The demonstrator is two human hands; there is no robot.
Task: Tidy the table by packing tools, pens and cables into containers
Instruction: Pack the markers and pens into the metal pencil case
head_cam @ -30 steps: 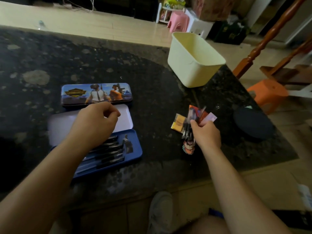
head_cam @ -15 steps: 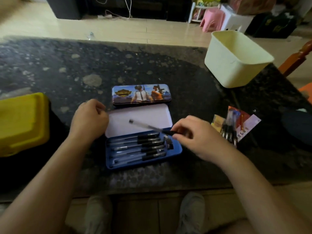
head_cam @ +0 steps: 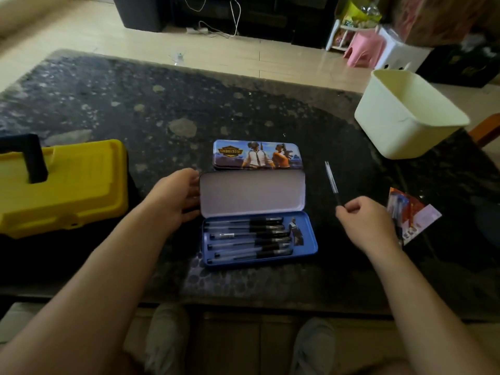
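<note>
An open blue pencil tin (head_cam: 311, 240) lies at the middle of the dark table, with several black pens (head_cam: 249, 236) in its tray and its white-lined lid (head_cam: 253, 192) folded back. My left hand (head_cam: 177, 200) touches the lid's left edge with relaxed fingers. To the right of the tin, my right hand (head_cam: 364, 223) pinches a clear pen with a black grip (head_cam: 331, 181), its tip pointing up and away. A second, closed picture tin (head_cam: 257, 155) lies just behind the open one.
A yellow toolbox (head_cam: 70, 182) with a black handle sits at the left edge. A cream plastic bin (head_cam: 405, 115) stands at the back right. A torn pen packet (head_cam: 411, 217) lies right of my right hand. The table's front edge is close to my knees.
My right hand, which held a pen over the open tin half a second ago, has moved right and now holds a pen beside the tin. My left hand opened and shifted to the lid's edge.
</note>
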